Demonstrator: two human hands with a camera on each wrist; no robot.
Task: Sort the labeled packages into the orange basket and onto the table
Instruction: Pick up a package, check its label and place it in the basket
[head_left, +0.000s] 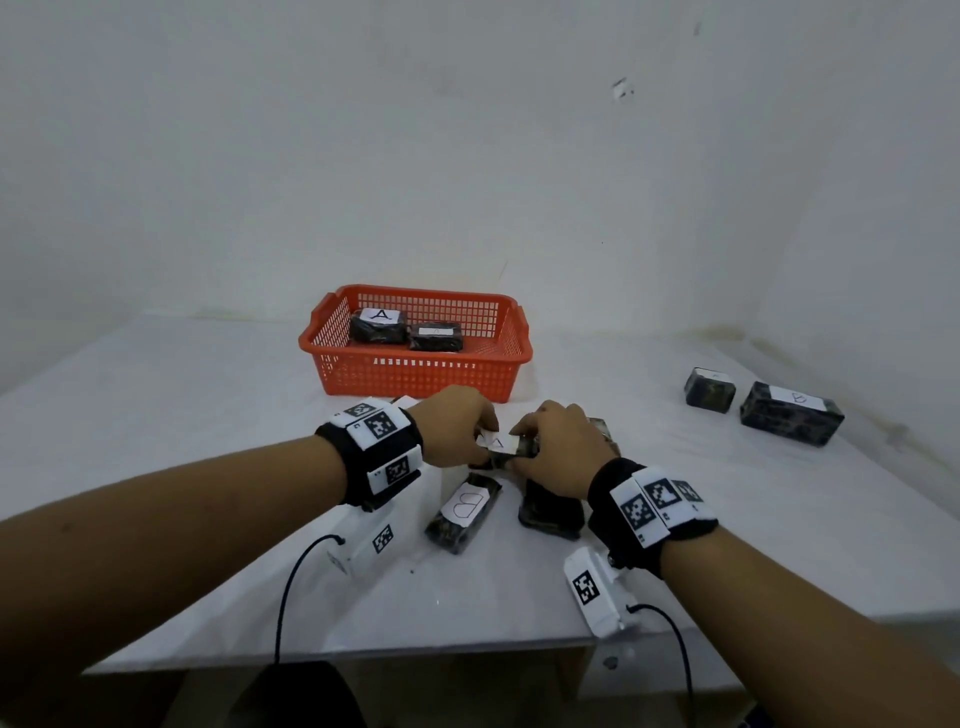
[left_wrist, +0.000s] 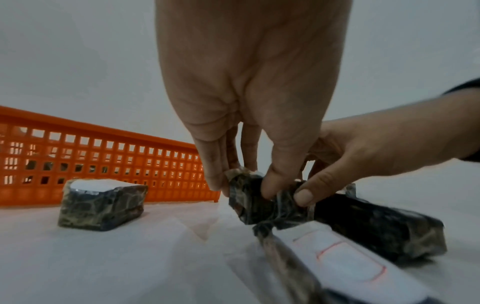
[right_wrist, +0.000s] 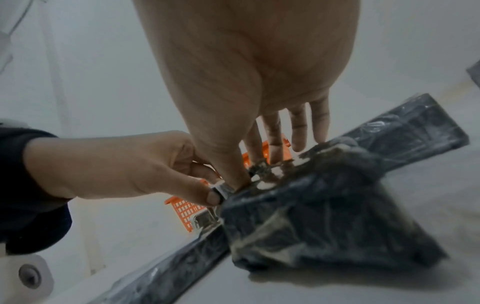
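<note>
Both hands meet at mid table on one small dark wrapped package (head_left: 511, 454) with a white label whose letter I cannot read. My left hand (head_left: 480, 441) pinches its left end, fingers and thumb curled round it (left_wrist: 244, 185). My right hand (head_left: 522, 439) pinches the right end, seen from the right wrist (right_wrist: 249, 168). The orange basket (head_left: 415, 382) behind holds two packages, at least one marked A (head_left: 377, 326). A package marked B (head_left: 465, 512) lies just below the hands.
Another dark package (head_left: 550, 512) lies under my right wrist. One more sits by the basket's front (left_wrist: 101, 203). Two packages, one marked B (head_left: 792, 413), rest at the table's right side. The wall stands close behind the basket; the table edge (head_left: 363, 652) is near me.
</note>
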